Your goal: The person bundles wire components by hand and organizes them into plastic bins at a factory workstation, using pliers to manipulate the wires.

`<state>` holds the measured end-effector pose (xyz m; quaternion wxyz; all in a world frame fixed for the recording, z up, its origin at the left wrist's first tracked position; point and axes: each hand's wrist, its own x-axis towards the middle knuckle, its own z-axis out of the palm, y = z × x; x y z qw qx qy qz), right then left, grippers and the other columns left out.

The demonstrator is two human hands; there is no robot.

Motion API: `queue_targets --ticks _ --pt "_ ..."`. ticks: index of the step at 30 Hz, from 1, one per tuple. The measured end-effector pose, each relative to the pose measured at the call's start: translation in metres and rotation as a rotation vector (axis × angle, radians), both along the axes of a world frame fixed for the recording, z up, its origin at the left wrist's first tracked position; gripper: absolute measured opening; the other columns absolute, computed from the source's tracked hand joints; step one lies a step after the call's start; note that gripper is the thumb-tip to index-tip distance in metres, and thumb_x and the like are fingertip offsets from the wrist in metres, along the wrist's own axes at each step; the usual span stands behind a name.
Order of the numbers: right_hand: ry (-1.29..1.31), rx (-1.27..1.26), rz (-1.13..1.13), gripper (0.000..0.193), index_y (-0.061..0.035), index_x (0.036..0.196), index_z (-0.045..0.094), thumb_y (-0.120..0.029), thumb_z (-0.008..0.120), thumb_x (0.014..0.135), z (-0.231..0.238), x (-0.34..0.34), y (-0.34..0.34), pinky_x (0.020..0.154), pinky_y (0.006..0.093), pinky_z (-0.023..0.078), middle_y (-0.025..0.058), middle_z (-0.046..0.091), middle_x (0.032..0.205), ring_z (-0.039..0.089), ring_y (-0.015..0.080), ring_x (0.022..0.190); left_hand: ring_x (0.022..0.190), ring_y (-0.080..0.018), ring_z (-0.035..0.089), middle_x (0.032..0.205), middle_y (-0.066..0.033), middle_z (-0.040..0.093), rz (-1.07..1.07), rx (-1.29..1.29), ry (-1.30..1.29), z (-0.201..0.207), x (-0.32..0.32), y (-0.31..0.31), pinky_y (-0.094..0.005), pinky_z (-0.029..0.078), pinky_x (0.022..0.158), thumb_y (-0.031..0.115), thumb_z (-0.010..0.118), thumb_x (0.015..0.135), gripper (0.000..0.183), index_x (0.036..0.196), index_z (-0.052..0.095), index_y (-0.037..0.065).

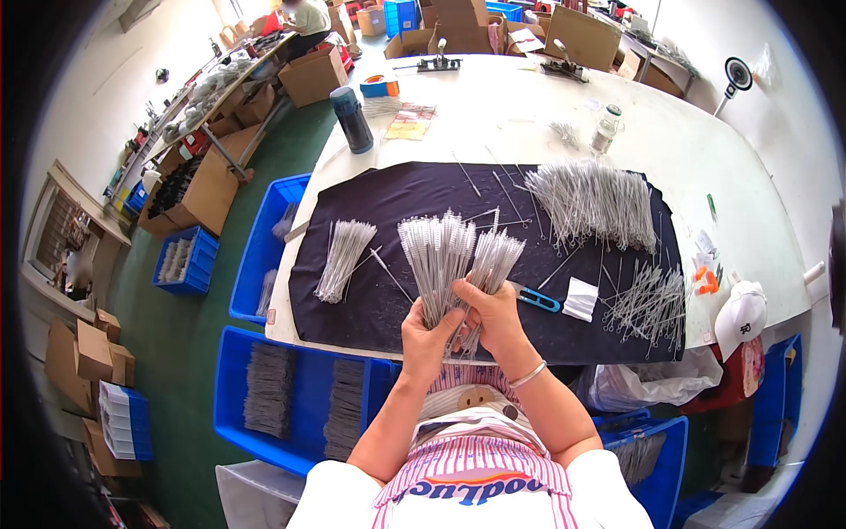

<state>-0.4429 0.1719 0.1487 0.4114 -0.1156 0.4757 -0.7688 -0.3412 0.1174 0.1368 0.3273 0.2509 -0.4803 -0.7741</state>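
Observation:
My left hand (pixel 428 339) is closed around the lower part of a thick bundle of thin wire brushes (pixel 436 251) with pale bristles, held upright over the dark cloth (pixel 304 309). Against its right side, my right hand (pixel 493 316) grips a smaller bunch of the same wire brushes (pixel 498 251). Both hands touch below the bristles, and the fingers partly hide the wire ends. A separate bundle (pixel 345 260) lies to the left. At the far right is a large brush pile (pixel 590 207), with a looser heap (pixel 649 309) nearer me.
A blue-handled cutter (pixel 539 301) and folded white paper (pixel 580 298) lie right of my hands. Farther off stand a dark flask (pixel 352 121) and a glass jar (pixel 605 130). A white cap (pixel 741 319) sits at the right edge. Blue bins (pixel 231 375) flank me below the table.

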Motion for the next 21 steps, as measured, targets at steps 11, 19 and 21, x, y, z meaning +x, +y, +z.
queue_targets --ticks 11,19,21 --pt "-0.175 -0.062 0.077 0.019 -0.0013 0.092 0.059 -0.014 0.065 0.08 0.0029 -0.0041 0.0026 0.034 0.0239 0.036 0.0007 0.049 0.052 0.041 0.0075 0.036 0.055 -0.0094 0.057 0.072 -0.0056 0.062 0.015 0.025 0.025 -0.0025 0.0024 0.004 -0.0205 0.042 0.039 0.019 0.066 0.083 0.024 0.098 0.055 0.002" --pt "-0.123 -0.049 0.075 0.016 -0.0023 0.082 0.059 -0.015 0.068 0.079 0.0068 -0.0029 0.0056 0.031 0.0251 0.038 0.0028 0.052 0.052 0.042 0.008 0.035 0.054 -0.0091 0.056 0.073 -0.0061 0.062 0.001 0.042 0.026 -0.0002 0.001 0.0058 -0.02 0.042 0.04 0.01 0.069 0.079 0.023 0.096 0.056 0.002" --pt "-0.091 -0.069 0.047 0.011 -0.0015 0.079 0.059 -0.01 0.066 0.079 0.0095 -0.0006 0.0058 0.032 0.0228 0.038 0.0044 0.056 0.057 0.047 0.0098 0.036 0.054 -0.0093 0.057 0.073 -0.0059 0.062 -0.01 0.072 0.038 0.0007 0.0008 0.0059 -0.0202 0.042 0.039 0.008 0.068 0.079 0.022 0.095 0.056 0.002"
